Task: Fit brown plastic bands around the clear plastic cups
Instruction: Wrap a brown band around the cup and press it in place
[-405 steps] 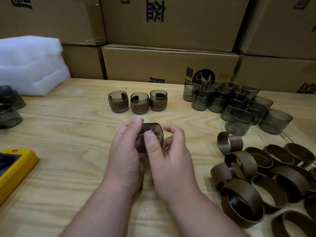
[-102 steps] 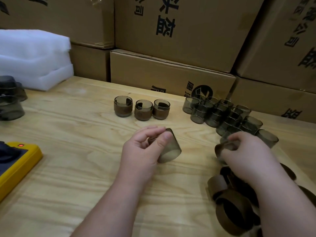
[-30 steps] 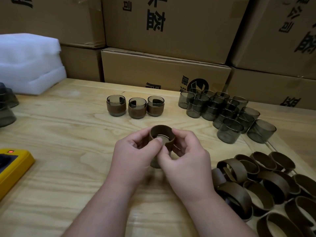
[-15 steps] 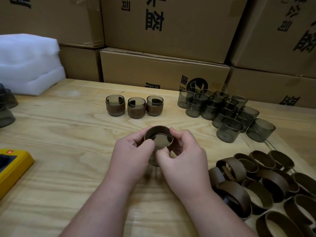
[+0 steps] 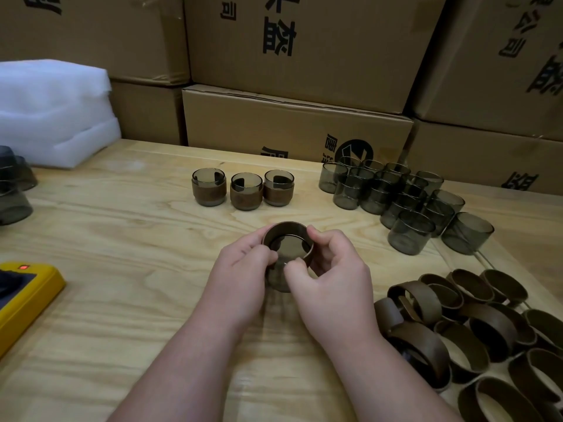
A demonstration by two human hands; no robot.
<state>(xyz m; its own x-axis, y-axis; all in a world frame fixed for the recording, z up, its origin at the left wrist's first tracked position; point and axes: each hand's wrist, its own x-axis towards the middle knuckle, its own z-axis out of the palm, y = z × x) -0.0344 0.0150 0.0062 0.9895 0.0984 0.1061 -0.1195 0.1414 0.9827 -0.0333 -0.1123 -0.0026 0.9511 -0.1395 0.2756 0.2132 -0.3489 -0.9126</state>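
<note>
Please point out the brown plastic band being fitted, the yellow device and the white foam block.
brown plastic band [image 5: 300,230]: head view, far rim.
yellow device [image 5: 27,303]: head view, top edge.
white foam block [image 5: 51,111]: head view, front face.

A: Pale wooden table [image 5: 106,239] fills the frame. Upper centre, three banded cups [image 5: 242,190] stand in a row.

B: Upper right, a cluster of bare smoky cups [image 5: 399,196], upright and packed together. Lower right, loose brown bands [image 5: 475,330] heaped (several overlapping).

A: Left edge: a yellow device [image 5: 27,296], more dark cups [image 5: 13,190] above it, then white foam [image 5: 54,111] upper left.
</note>
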